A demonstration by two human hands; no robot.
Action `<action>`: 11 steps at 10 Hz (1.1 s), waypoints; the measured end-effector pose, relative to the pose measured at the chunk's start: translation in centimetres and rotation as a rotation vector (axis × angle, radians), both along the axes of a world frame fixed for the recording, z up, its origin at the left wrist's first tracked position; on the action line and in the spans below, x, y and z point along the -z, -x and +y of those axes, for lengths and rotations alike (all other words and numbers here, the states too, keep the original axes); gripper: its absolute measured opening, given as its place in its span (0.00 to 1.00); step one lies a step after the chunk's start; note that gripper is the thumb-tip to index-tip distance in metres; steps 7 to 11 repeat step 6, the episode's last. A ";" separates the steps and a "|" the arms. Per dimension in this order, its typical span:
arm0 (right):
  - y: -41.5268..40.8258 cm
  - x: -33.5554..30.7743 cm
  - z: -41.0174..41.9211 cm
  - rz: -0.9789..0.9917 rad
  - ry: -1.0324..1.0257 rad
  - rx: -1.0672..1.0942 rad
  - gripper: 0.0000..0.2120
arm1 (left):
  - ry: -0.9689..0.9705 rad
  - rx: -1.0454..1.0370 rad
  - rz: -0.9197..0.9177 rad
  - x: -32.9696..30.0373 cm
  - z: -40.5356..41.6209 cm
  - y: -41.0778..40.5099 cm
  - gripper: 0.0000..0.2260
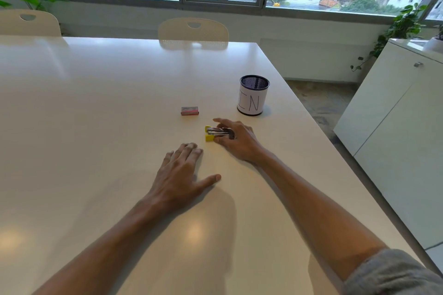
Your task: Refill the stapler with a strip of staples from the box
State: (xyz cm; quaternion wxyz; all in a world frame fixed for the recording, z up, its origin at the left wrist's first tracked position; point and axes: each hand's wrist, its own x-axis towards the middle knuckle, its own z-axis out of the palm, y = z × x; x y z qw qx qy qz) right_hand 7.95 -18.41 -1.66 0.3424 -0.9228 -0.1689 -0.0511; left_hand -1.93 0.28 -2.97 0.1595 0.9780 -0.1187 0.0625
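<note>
A small yellow and metal stapler (214, 133) lies on the white table (96, 115), right of centre. My right hand (236, 141) is curled around its right end, thumb and fingers touching it. A small reddish staple box (189, 110) lies closed on the table just beyond and left of the stapler, untouched. My left hand (182, 172) rests flat on the table with fingers spread, a short way in front and left of the stapler, holding nothing.
A mesh pen cup (253, 95) wrapped in paper marked "IN" stands behind and right of the stapler. The table's right edge runs close to it. Two chairs (193, 30) stand at the far side, and a white cabinet (395, 132) to the right.
</note>
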 end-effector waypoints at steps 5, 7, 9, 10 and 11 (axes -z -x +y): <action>6.7 1.2 -2.7 0.029 0.368 0.175 0.46 | -0.142 -0.016 0.181 -0.3 0.7 -0.2 0.53; 8.8 1.2 -3.7 0.120 0.425 0.138 0.43 | -0.130 -0.025 0.198 -0.5 0.5 0.0 0.53; 8.8 1.2 -3.7 0.120 0.425 0.138 0.43 | -0.130 -0.025 0.198 -0.5 0.5 0.0 0.53; 8.8 1.2 -3.7 0.120 0.425 0.138 0.43 | -0.130 -0.025 0.198 -0.5 0.5 0.0 0.53; 8.8 1.2 -3.7 0.120 0.425 0.138 0.43 | -0.130 -0.025 0.198 -0.5 0.5 0.0 0.53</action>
